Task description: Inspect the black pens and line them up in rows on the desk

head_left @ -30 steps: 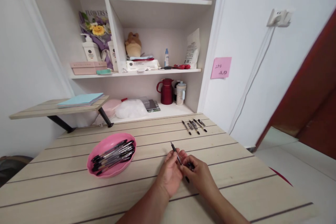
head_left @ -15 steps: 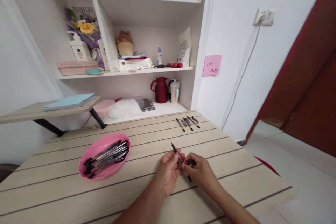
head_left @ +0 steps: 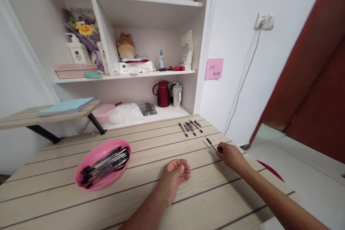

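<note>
A pen (head_left: 210, 143) is pinched in my right hand (head_left: 231, 156), its black grip and tip pointing up and to the left. A small black piece, apparently the pen's cap, also shows at those fingertips. My left hand (head_left: 174, 178) rests over the table with loosely curled fingers and nothing in it. Beyond my right hand, several pens (head_left: 190, 129) lie in a row, with short dark caps (head_left: 187, 128) between them. To the left stands a pink bowl (head_left: 86, 154) full of black-and-clear pens (head_left: 106, 165).
The slatted wooden table (head_left: 151, 194) meets a white shelf unit (head_left: 148, 1) at the back. A small raised stand (head_left: 91, 107) carries blue paper (head_left: 67, 105). On the low shelf are a red jug (head_left: 163, 95), a cup (head_left: 177, 96) and a white plastic bag (head_left: 125, 113).
My right hand has moved right and away from my left hand, carrying the pen and the black piece. My left hand has let go of the pen and stays near its earlier place.
</note>
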